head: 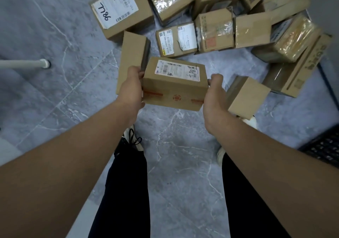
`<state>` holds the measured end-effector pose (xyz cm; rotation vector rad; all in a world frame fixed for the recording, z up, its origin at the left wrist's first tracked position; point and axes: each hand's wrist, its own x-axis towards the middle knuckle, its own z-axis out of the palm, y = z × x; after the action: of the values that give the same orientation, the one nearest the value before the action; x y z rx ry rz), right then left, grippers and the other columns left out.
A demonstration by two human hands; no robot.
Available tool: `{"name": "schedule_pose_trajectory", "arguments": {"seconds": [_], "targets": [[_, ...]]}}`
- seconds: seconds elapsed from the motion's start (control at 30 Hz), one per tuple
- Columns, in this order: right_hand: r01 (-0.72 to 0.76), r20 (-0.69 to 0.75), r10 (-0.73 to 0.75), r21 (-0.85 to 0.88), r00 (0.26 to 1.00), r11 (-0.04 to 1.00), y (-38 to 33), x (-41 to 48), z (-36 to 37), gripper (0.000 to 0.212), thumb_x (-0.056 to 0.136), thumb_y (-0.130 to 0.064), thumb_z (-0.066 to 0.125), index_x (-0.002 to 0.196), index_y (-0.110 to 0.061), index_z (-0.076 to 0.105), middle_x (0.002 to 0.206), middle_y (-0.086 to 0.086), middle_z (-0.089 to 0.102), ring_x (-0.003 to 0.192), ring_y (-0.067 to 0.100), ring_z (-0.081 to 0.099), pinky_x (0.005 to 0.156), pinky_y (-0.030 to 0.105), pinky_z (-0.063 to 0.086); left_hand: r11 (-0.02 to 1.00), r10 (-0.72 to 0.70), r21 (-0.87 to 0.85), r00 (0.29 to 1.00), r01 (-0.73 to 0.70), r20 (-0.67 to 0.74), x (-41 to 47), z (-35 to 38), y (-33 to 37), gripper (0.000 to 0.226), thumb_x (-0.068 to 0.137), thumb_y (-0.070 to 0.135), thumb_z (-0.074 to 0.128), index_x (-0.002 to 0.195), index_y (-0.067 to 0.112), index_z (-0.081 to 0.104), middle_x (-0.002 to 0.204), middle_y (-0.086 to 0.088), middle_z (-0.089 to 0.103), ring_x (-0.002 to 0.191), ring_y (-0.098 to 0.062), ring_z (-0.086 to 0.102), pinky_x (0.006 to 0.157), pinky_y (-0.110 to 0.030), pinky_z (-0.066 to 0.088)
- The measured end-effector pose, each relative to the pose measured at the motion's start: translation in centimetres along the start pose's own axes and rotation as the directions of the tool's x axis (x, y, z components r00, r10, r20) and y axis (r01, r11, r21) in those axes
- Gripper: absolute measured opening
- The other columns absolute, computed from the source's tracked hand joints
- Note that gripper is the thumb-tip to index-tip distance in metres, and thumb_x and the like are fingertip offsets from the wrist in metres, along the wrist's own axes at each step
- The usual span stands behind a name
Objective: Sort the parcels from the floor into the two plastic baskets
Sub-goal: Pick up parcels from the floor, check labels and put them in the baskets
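I hold a small cardboard parcel with a white shipping label and red tape marks above the floor, in the middle of the view. My left hand grips its left end and my right hand grips its right end. Several more cardboard parcels lie in a heap on the floor beyond it, among them a big box marked "7786" and a small labelled box. A dark plastic basket shows only as a corner at the right edge.
A plain box stands just behind my left hand and another lies beside my right hand. A white pole foot rests on the grey marble floor at left. My legs and shoes are below the held parcel.
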<state>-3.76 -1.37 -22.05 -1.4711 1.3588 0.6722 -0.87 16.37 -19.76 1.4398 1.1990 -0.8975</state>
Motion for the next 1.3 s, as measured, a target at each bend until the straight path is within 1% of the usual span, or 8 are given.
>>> {"name": "schedule_pose_trajectory", "arguments": {"seconds": [0.23,0.43,0.53,0.67,0.83,1.0,1.13,1.3], "targets": [[-0.023,-0.025,0.029,0.217,0.999,0.976,0.1,-4.2,-1.0,0.068,0.083,-0.065,0.037,0.125,-0.020,0.067,0.117,0.003,0.076,0.112,0.027,0.070,0.096,0.046,0.055,0.979,-0.058,-0.196,0.998,0.053,-0.019,-4.4,0.3,1.5,0.034,0.099,0.053,0.040,0.109,0.032,0.064,0.128,0.002,0.061,0.118,-0.039,0.054,0.103,-0.055,0.048],[0.031,0.004,-0.033,0.244,0.999,0.969,-0.3,-6.6,-1.7,0.063,0.094,-0.061,0.042,0.154,-0.045,0.032,0.123,0.001,0.073,0.114,0.029,0.071,0.105,0.060,0.057,0.940,0.113,-0.323,0.994,-0.107,-0.002,-7.0,1.1,3.6,0.024,0.102,0.037,0.042,0.090,0.026,0.060,0.053,0.017,0.066,0.092,-0.023,0.063,0.100,-0.051,0.053],[0.019,0.066,-0.039,0.277,0.997,0.961,-0.8,-6.7,-2.4,0.057,0.108,-0.051,0.037,0.164,-0.053,0.024,0.124,0.002,0.075,0.109,0.028,0.075,0.091,0.054,0.064,0.936,0.157,-0.322,0.987,-0.140,0.027,-8.3,1.2,4.9,0.025,0.101,0.037,0.044,0.086,0.021,0.056,0.045,0.014,0.061,0.078,-0.021,0.061,0.090,-0.044,0.055],[0.013,0.113,-0.045,0.271,0.993,0.963,-1.7,-7.5,-3.1,0.046,0.102,-0.048,0.039,0.124,-0.023,0.070,0.102,0.007,0.083,0.100,0.032,0.078,0.077,0.052,0.069,0.929,0.185,-0.333,0.982,-0.164,0.033,-9.4,1.2,6.3,0.022,0.096,0.041,0.047,0.094,0.024,0.063,0.054,0.009,0.065,0.073,-0.024,0.062,0.075,-0.041,0.052],[0.147,0.033,-0.156,0.192,0.987,0.970,-2.8,-10.1,-3.5,0.053,0.090,-0.055,0.040,0.119,-0.018,0.063,0.108,0.007,0.077,0.103,0.028,0.076,0.083,0.055,0.067,0.923,0.249,-0.311,0.968,-0.226,0.035,-11.6,1.1,7.4,0.036,0.101,0.054,0.042,0.092,0.030,0.068,0.068,0.013,0.074,0.075,-0.018,0.069,0.073,-0.040,0.056],[0.360,0.006,-0.360,-0.033,0.933,0.932,-5.7,-13.7,-5.6,0.038,0.112,-0.044,0.036,0.122,-0.012,0.054,0.094,-0.009,0.058,0.085,0.003,0.051,0.070,0.029,0.035,0.906,0.348,-0.276,0.936,-0.321,0.053,-15.0,0.0,9.0,0.044,0.103,0.052,0.037,0.097,0.021,0.069,0.067,0.009,0.071,0.068,-0.009,0.068,0.075,-0.034,0.054],[0.484,0.077,-0.478,-0.118,0.875,0.867,-8.5,-17.6,-7.1,0.040,0.103,-0.055,0.031,0.128,-0.037,0.056,0.104,-0.013,0.067,0.095,0.001,0.057,0.078,0.028,0.040,0.897,0.410,-0.225,0.906,-0.380,0.106,-19.0,-0.7,10.4,0.041,0.103,0.047,0.036,0.109,0.028,0.073,0.071,0.009,0.069,0.069,-0.010,0.064,0.074,-0.027,0.054],[0.483,0.053,-0.481,-0.020,0.875,0.875,-12.3,-23.7,-8.6,0.032,0.111,-0.051,0.038,0.112,-0.025,0.056,0.109,-0.006,0.065,0.099,0.006,0.058,0.075,0.028,0.039,0.900,0.421,-0.187,0.897,-0.394,0.137,-26.4,-2.1,12.0,0.035,0.099,0.053,0.039,0.096,0.040,0.071,0.080,0.017,0.073,0.077,-0.010,0.069,0.085,-0.035,0.054]]}}
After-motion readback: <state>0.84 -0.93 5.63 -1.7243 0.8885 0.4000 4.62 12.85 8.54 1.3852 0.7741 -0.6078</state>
